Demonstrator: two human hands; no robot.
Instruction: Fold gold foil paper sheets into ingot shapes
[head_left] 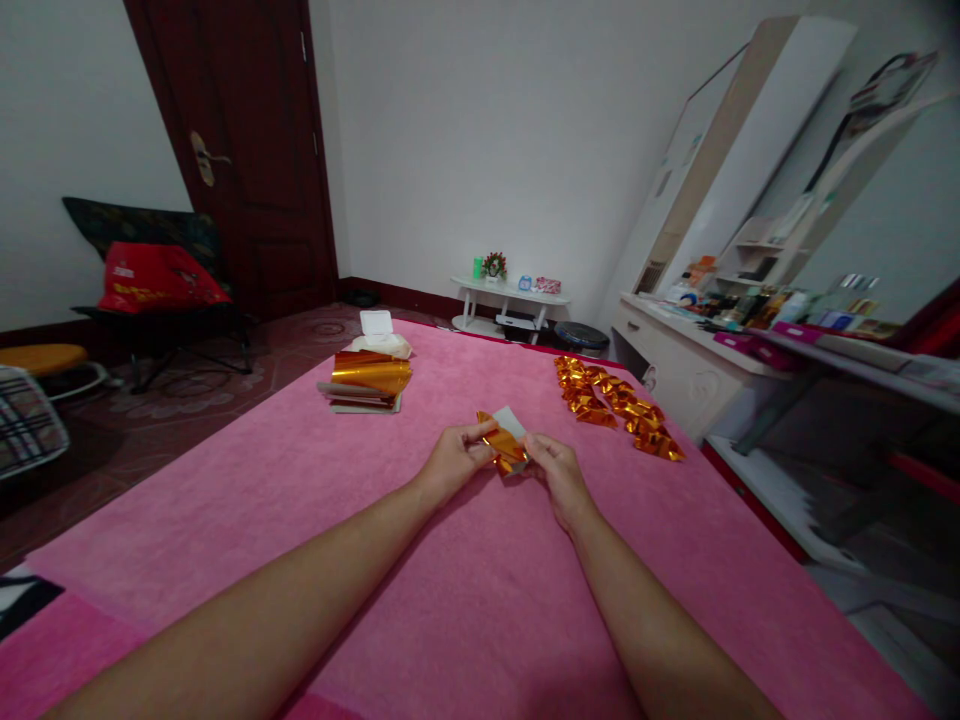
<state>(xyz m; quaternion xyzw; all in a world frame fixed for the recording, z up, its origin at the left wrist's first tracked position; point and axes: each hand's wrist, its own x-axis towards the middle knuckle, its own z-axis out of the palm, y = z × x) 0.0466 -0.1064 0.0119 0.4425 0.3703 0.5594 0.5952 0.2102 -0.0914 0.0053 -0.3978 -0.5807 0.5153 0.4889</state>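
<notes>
Between my two hands is a sheet of gold foil paper (504, 446), partly folded, with a pale grey backing showing at its top. My left hand (459, 456) pinches its left side between thumb and fingers. On the right side, my right hand (556, 468) grips the edge, some of its fingers hidden behind the paper. A stack of gold foil sheets (371, 372) lies ahead on the left, curling upward over grey backing. Folded gold foil pieces (585, 388) lie in rows on the right of the pink cover (450, 600).
Behind the foil stack lie a white plastic wrapper (386, 346) and a small white box (376, 322). A low white table (487, 287) stands by the far wall. To the right is a dressing table (675, 340) crowded with bottles. A chair holding a red bag (157, 277) stands left.
</notes>
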